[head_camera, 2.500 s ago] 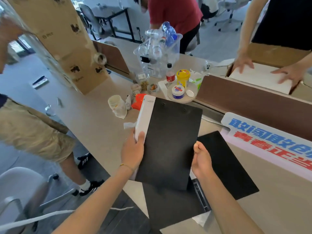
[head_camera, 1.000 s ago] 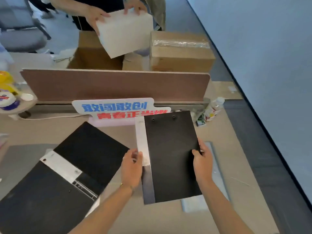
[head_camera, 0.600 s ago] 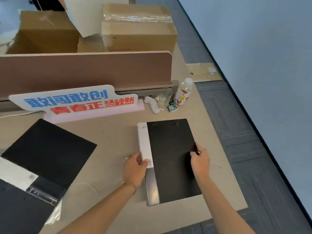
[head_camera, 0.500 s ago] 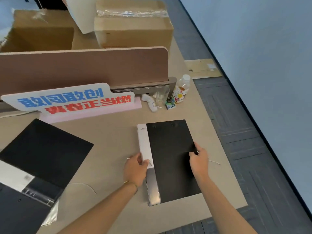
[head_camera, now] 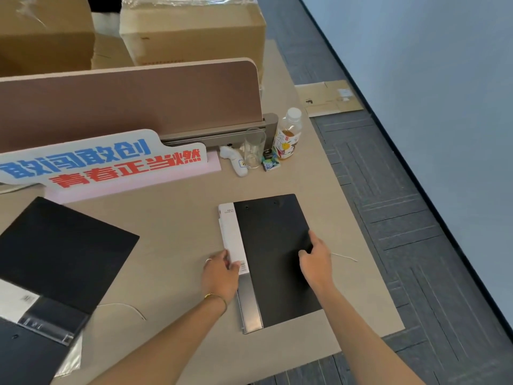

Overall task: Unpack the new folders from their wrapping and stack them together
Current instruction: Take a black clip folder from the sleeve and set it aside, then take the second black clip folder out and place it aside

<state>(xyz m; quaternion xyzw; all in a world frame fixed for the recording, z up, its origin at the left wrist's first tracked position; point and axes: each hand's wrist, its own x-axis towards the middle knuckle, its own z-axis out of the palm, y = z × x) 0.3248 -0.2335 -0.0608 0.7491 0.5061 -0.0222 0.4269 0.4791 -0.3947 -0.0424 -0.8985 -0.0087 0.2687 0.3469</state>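
Observation:
A closed black folder (head_camera: 273,254) with a white label strip along its spine lies flat on the tan desk (head_camera: 177,234), near the right end. My left hand (head_camera: 220,276) grips its spine edge at the white label. My right hand (head_camera: 316,259) rests on the cover near the right edge, fingers bent over it. A second black folder (head_camera: 55,262) lies open at the left of the desk, with its metal clip and a bit of clear wrapping (head_camera: 70,357) showing at its lower edge.
A blue-and-red lettered sign (head_camera: 102,162) stands before the brown desk divider (head_camera: 133,98). A glass (head_camera: 254,147), a drink bottle (head_camera: 288,133) and a small white device (head_camera: 236,161) sit behind the folder. Cardboard boxes (head_camera: 191,29) lie beyond. The desk's right edge drops to grey carpet.
I have carried the closed folder from the left part of the desk to the right end and laid it flat. Both hands have stayed on it.

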